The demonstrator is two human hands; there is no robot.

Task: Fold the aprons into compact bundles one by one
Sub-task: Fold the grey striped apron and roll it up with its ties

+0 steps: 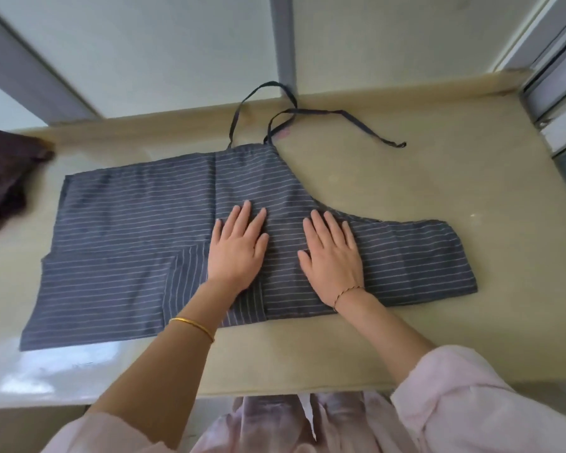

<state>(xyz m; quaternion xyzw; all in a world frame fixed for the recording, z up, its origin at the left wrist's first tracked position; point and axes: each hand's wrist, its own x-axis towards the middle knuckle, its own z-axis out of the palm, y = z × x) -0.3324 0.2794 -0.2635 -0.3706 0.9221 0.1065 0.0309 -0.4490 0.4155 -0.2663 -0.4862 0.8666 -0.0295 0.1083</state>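
The striped apron [138,230] lies spread on the counter [471,322], thin, limp and light. The left hand [239,246] and right hand [332,253] press it flat, fingers straight, gripping nothing. Best pinched at its edges or corners.

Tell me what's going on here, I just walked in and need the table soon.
A person is folding a striped apron on the table. Both hands, left and right, lie flat on its middle, pressing it down. Its left side is already folded in; the straps trail behind. A dark cloth waits at the left edge.
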